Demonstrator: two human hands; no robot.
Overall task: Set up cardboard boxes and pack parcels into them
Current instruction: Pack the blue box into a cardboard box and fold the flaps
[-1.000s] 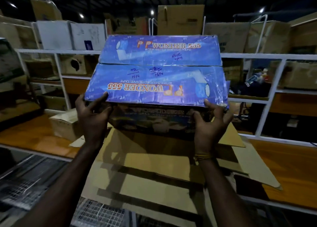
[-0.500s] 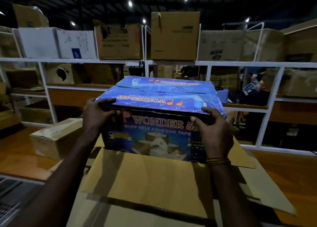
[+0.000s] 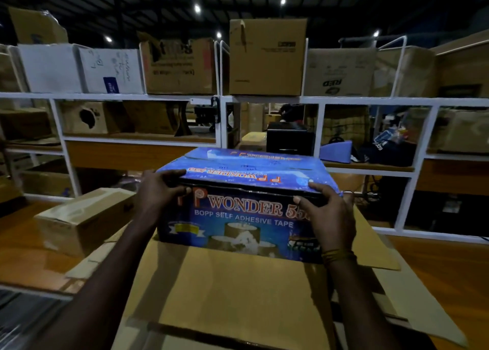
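Now your left hand (image 3: pixel 158 191) and right hand (image 3: pixel 326 209) clasp the blue box's (image 3: pixel 238 217) near top edge, their grip curled over it; brown flap (image 3: pixel 225 283) below.

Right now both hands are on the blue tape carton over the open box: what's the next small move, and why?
Probably ease it straight down. The left hand and right hand grip the near top edge of the blue carton, whose base already sits behind the near flap of the open cardboard box; much of its printed front shows above that flap, so it looks only partly seated.
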